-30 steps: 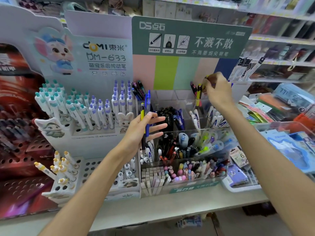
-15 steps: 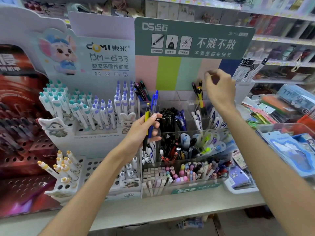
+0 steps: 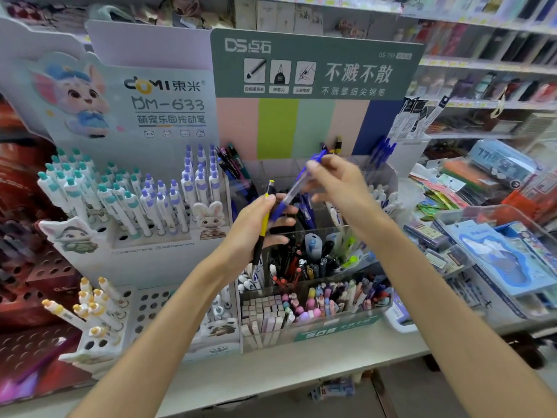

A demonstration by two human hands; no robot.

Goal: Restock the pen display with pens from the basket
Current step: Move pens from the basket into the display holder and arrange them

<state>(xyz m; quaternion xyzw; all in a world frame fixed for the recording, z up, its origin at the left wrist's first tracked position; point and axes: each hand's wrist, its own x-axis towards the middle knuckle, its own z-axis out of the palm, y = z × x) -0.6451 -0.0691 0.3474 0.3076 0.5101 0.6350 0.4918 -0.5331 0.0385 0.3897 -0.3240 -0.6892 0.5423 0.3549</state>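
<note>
Pale green shelf board (image 3: 301,368): carries clear acrylic tiered pen display (image 3: 316,324), white perforated cardboard pen stand (image 3: 144,309) beside it, clear plastic bin (image 3: 497,267) right.

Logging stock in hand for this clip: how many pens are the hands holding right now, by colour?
Blue pen: 1, pinched by the right hand, its lower end at the left hand
Yellow-and-black pen: 1, gripped by the left hand
Total: 2
</note>
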